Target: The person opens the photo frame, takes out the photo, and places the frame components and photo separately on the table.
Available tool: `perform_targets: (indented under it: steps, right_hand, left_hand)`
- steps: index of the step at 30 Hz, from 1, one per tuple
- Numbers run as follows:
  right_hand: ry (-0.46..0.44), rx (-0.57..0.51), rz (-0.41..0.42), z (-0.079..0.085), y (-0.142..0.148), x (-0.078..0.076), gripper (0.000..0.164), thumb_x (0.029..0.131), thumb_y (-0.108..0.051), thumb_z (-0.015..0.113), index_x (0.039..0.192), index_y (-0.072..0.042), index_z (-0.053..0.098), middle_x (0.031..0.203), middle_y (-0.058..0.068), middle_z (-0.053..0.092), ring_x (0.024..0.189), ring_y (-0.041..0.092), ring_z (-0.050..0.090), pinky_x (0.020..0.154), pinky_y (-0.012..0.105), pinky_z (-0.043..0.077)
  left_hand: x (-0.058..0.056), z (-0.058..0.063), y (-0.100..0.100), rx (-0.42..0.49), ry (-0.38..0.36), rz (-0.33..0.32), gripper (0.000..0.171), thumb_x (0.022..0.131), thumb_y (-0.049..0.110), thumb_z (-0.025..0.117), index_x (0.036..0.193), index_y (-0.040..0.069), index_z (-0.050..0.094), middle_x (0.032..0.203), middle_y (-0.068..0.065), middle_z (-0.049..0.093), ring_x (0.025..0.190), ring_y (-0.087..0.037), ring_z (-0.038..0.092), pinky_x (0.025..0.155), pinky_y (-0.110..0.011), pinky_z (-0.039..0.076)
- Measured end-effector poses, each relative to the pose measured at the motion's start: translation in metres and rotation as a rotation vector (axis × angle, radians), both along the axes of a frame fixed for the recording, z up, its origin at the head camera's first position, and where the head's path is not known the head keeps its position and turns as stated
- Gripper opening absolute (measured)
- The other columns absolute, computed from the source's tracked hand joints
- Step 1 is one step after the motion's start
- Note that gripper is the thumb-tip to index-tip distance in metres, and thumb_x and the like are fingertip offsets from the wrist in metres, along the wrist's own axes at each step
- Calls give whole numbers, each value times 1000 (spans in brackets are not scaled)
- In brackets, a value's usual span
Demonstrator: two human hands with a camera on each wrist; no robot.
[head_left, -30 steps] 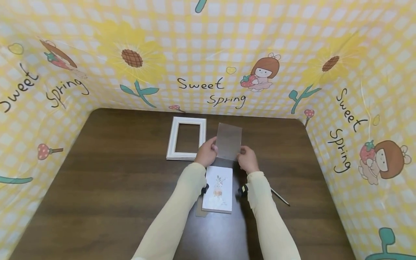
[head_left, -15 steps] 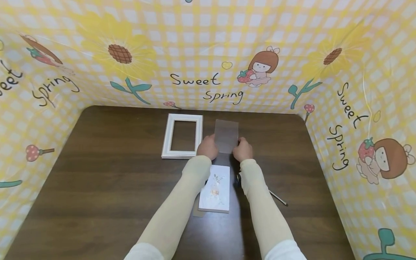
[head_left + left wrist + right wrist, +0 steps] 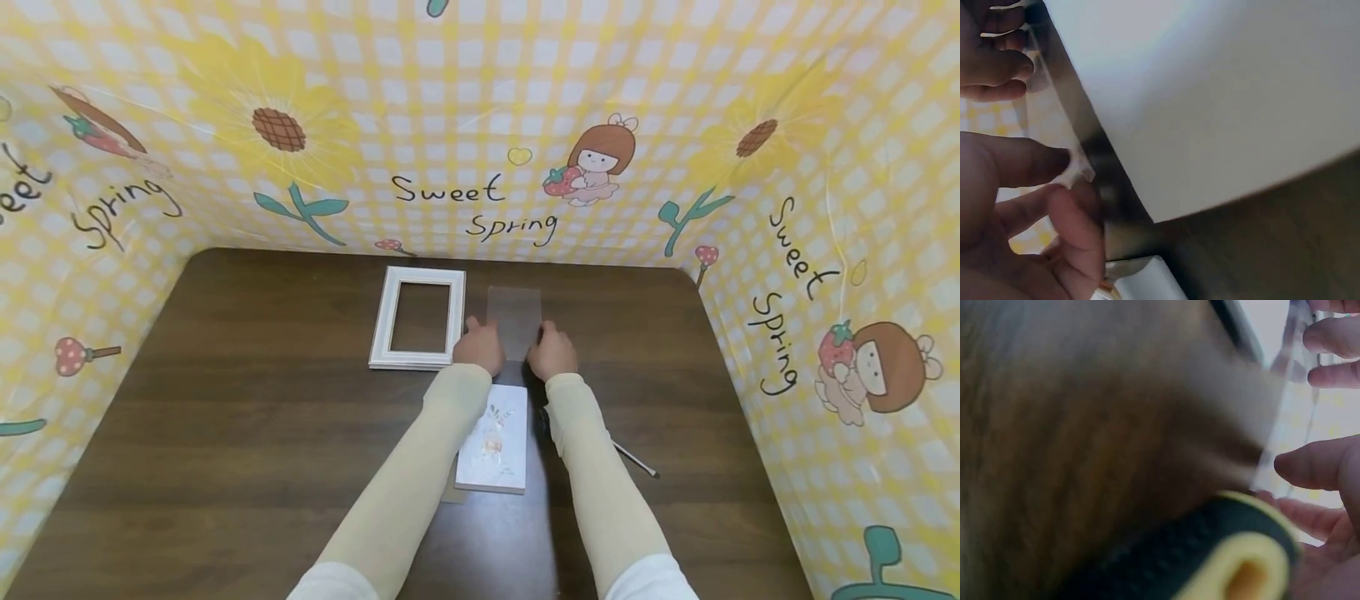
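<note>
A clear rectangular sheet lies low over the table's far part, between my hands. My left hand pinches its near left corner; in the left wrist view the thumb and a curled finger meet at that corner. On the opposite edge, my right hand holds the sheet, with the thumb on one side and a finger beneath. Closer to me lies a thick white panel with a printed plant picture, partly covered by the left sleeve. A white picture frame, with an open middle, lies left of the left hand.
A screwdriver lies right of the right forearm; its black and yellow handle shows in the right wrist view. A thin tan piece sticks out under the panel. Yellow checked cloth walls the brown table.
Both hands have lowered the clear sheet from a raised, tilted pose down towards the tabletop. The head view has shifted slightly. The panel, the frame and the screwdriver stay in place.
</note>
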State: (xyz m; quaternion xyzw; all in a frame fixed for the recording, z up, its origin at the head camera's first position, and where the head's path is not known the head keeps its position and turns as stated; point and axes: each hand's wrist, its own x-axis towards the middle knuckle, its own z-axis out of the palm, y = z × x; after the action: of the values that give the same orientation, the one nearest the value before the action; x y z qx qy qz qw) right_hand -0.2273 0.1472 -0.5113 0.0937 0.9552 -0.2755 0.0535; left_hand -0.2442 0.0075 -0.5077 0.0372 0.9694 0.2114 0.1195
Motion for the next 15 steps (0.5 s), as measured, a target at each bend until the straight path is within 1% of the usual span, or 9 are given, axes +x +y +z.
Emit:
perform_targets:
  steps: [3,5,6,8,10,12,14,15]
  right_hand:
    - [59,-39,-6,3,0,11,44,98,-11,55,139,2,51,120,28,63,110,44,60,93,55,47]
    - [109,-76,-7,11,-1,22,40,98,-11,55,136,2,55,119,26,64,109,43,60,93,54,46]
    - [134,-98,-5,14,-2,29,38,99,-11,55,134,2,58,116,24,66,106,42,61,92,53,47]
    - [152,-150,0,20,-7,47,33,99,-12,56,129,1,62,107,20,68,97,38,64,86,50,50]
    - [144,-180,3,21,-14,70,29,98,-12,58,124,0,66,96,16,70,86,34,64,78,48,51]
    - [122,-179,-3,19,-20,95,28,97,-13,61,122,0,67,93,15,69,84,32,65,76,48,51]
    - [87,-162,-18,17,-24,117,31,96,-14,62,122,2,66,100,18,69,91,35,65,80,51,51]
    - [65,-161,-27,15,-26,126,33,95,-14,62,124,3,64,104,20,68,95,36,65,82,52,50]
  left_hand:
    - [11,5,-9,103,24,27,42,93,11,61,135,6,60,117,-20,56,85,-31,66,72,-45,54]
    - [21,10,-19,189,49,49,36,95,12,58,131,6,63,114,-17,62,92,-31,65,78,-46,53]
    - [28,12,-25,227,65,57,32,96,12,57,126,6,66,111,-15,65,94,-31,66,81,-46,52]
    - [45,16,-37,293,73,79,24,98,13,56,117,5,69,106,-13,69,95,-32,66,83,-47,51]
    - [65,15,-48,329,48,109,21,99,14,56,112,4,69,103,-12,71,94,-32,67,83,-48,51]
    - [87,11,-57,340,10,148,21,100,15,57,113,4,69,104,-12,71,94,-31,67,83,-48,51]
    - [106,6,-63,349,-38,184,24,100,16,58,118,4,68,106,-13,71,95,-31,67,82,-49,52]
    - [114,3,-65,350,-54,198,26,100,16,58,120,4,67,107,-13,71,95,-30,67,82,-49,52]
